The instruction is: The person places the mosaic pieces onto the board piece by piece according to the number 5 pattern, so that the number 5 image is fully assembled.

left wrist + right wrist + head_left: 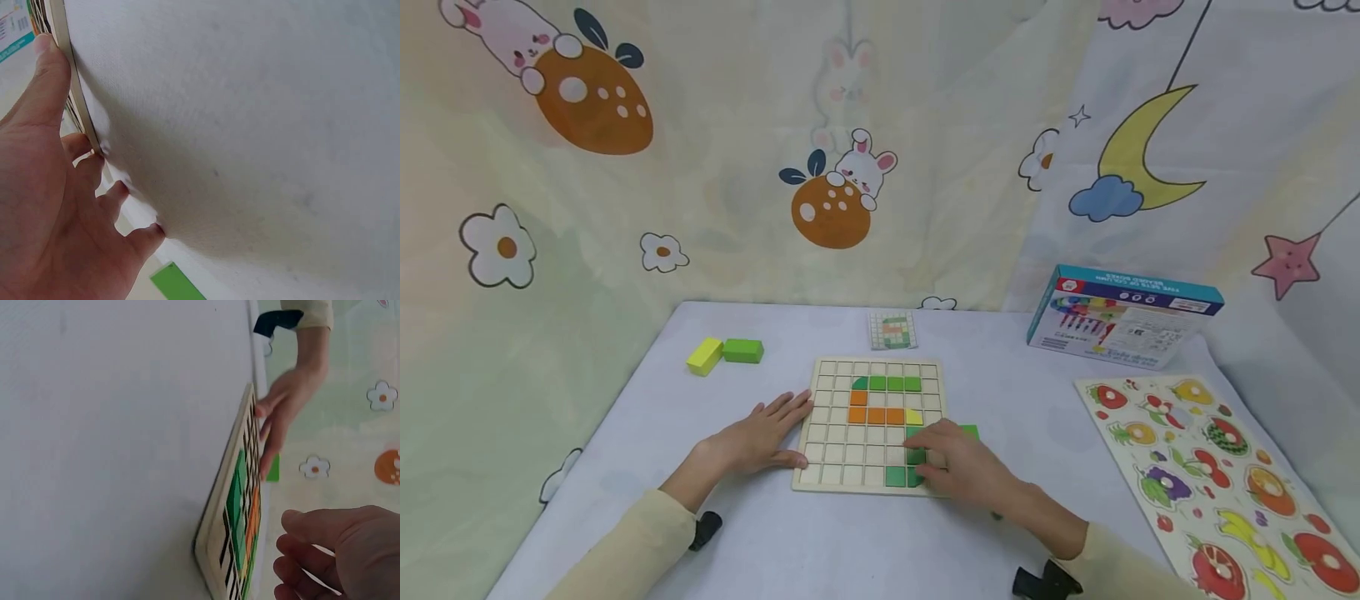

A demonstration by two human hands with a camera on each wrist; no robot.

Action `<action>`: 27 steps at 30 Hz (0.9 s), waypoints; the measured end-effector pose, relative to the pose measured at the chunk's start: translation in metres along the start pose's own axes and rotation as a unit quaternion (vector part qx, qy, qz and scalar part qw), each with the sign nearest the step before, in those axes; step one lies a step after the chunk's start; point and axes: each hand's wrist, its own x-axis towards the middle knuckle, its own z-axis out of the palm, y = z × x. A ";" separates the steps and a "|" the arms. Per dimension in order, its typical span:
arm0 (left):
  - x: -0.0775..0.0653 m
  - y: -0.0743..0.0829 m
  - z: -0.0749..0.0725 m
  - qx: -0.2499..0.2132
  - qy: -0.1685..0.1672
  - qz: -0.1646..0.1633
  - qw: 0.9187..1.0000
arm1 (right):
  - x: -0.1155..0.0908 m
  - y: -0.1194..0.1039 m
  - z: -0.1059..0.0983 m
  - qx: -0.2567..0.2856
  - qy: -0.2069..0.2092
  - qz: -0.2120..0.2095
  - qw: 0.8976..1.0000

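Observation:
A pale square grid board (842, 454) lies on the table with coloured tiles set in its cells. Orange tiles (876, 415), light green tiles (895, 383), a yellow tile (913, 417) and dark green tiles (896, 476) form a winding shape. My left hand (752, 437) rests at the board's left edge, fingers spread; in the left wrist view the thumb (47, 81) lies along the rim. Over the lower right of the board, my right hand (962, 467) has its fingertips at the dark green tiles. Its loosely bent fingers (300, 553) show nothing between them in the right wrist view.
Yellow (705, 357) and green (742, 351) blocks lie at the back left. A small pattern card (876, 340) sits behind the board. Another green block (971, 431) is partly hidden by my right hand. At right are a box (1112, 329) and a fruit sheet (1187, 467).

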 end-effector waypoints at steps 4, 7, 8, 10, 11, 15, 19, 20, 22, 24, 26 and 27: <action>-0.001 0.000 0.000 0.005 0.002 0.003 1.000 | -0.022 0.032 -0.028 0.010 0.020 0.024 0.999; -0.001 0.000 -0.001 0.008 0.003 0.004 1.000 | -0.043 0.056 -0.043 0.014 0.010 0.030 0.999; -0.001 0.000 -0.001 0.009 0.003 0.005 1.000 | -0.050 0.062 -0.046 0.020 0.000 0.033 0.999; -0.001 0.001 -0.001 0.009 0.003 0.006 1.000 | -0.063 0.072 -0.050 0.029 -0.024 0.038 0.999; -0.001 0.001 -0.001 0.008 0.003 0.007 1.000 | -0.069 0.076 -0.050 0.037 -0.036 0.039 0.998; -0.002 0.002 -0.001 0.004 0.002 0.006 1.000 | -0.088 0.086 -0.042 0.046 -0.052 0.021 0.997; -0.002 0.003 -0.001 0.000 0.003 0.005 1.000 | -0.096 0.089 -0.035 0.036 -0.025 -0.005 0.999; -0.002 0.003 -0.001 0.001 0.003 0.004 1.000 | -0.097 0.089 -0.034 0.036 -0.020 -0.007 0.999; -0.001 0.003 -0.001 0.005 0.002 0.004 1.000 | -0.096 0.088 -0.034 0.029 -0.010 -0.009 0.999; -0.001 0.003 -0.001 0.007 0.002 0.005 1.000 | -0.093 0.085 -0.035 0.023 -0.002 -0.008 1.000; -0.001 0.003 -0.001 0.010 0.001 0.003 1.000 | -0.087 0.078 -0.036 0.018 0.004 -0.002 1.000; -0.001 0.003 -0.001 0.008 0.001 0.002 1.000 | -0.082 0.074 -0.036 0.017 0.006 0.003 1.000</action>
